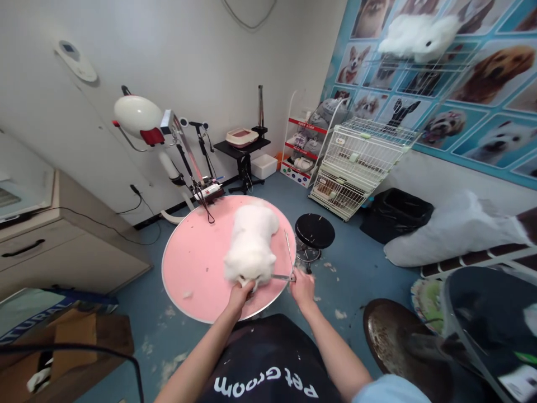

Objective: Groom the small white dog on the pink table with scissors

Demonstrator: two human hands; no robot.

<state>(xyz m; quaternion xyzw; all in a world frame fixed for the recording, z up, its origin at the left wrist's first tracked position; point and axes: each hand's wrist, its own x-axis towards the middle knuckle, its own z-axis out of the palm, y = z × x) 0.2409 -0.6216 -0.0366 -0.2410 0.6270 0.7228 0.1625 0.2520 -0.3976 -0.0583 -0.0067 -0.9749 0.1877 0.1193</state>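
Note:
A fluffy white dog [251,232] stands or lies on a round pink grooming table [184,252], its head toward me. My left hand [240,295] is closed around the dog's muzzle from the front, thumb on top. In my right hand [302,287], just past the table's near right edge, is a pair of grooming scissors [282,277]. The blades are spread wide: one points left at the side of the dog's head, the other points away from me. The dog's legs are hidden beneath its coat.
A grooming arm [191,151] with a hanging loop rises at the table's far edge. A black round stool [314,230] stands close by on the right. Behind are wire cages [356,159] and a shelf rack [308,126]. Cut hair lies on the floor.

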